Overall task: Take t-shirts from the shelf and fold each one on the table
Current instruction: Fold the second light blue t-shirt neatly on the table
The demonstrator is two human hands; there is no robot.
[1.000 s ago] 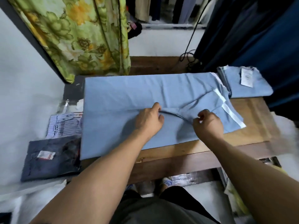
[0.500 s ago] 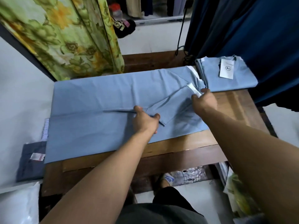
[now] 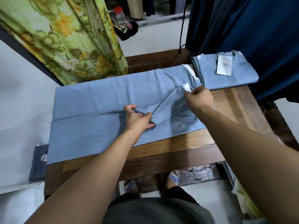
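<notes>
A light blue shirt [image 3: 100, 101] lies spread flat on the wooden worktop [image 3: 229, 102]. It covers most of the top, and its left end reaches past the worktop's left edge. The left hand [image 3: 138, 118] sits on the middle of the shirt, close to the near side. Its grip is tight: the fingers and thumb pinch a fold of the blue cloth there. The right hand [image 3: 199, 98] is over the right end of the shirt, toward the far side. Its grip is narrow too, with the fingertips pinching the sleeve [image 3: 174, 101] at its white band [image 3: 186, 86]. The sleeve is folded in over the shirt and runs in a slant between the two hands. Just to the right of the shirt, at the far right corner of the worktop, sits a folded pile [image 3: 226, 76] of the same blue cloth. A white tag [image 3: 224, 64] lies on top of that pile. A dark blue folded cloth [image 3: 38, 165] lies left of the worktop, partly under the shirt's hanging end. Behind the worktop on the left hangs a green curtain [image 3: 64, 38] with flowers, and on the right hangs a dark blue cloth [image 3: 258, 29]. Under the worktop two feet in sandals [image 3: 174, 178] show on the floor.
</notes>
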